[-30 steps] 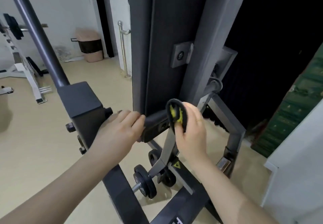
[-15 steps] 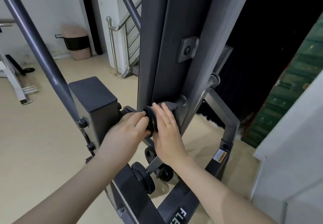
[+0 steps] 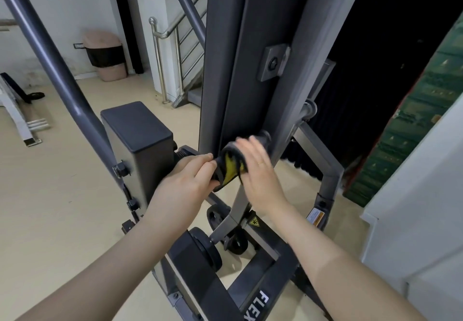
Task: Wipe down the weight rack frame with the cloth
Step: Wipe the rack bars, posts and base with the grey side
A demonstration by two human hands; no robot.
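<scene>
The weight rack frame's dark grey upright [image 3: 238, 57] stands straight ahead, with a short horizontal peg [image 3: 264, 138] low on it. A black and yellow cloth [image 3: 231, 168] is bunched over the peg's near end. My left hand [image 3: 185, 185] pinches the cloth's lower left edge between thumb and curled fingers. My right hand [image 3: 260, 178] lies against the cloth's right side with its fingers stretched upward; they are motion-blurred. Part of the cloth is hidden between the two hands.
A slanted grey bar [image 3: 50, 52] and a black box housing [image 3: 140, 140] stand to the left. Small weight plates [image 3: 208, 248] sit on pegs near the floor below my hands. A white wall corner [image 3: 413, 195] is close on the right, a stair railing [image 3: 160, 45] and a bin [image 3: 107, 57] behind.
My view moved closer and to the right. The right hand carried the cloth left to the peg, the left hand took hold of its edge, and the right fingers now sweep over it.
</scene>
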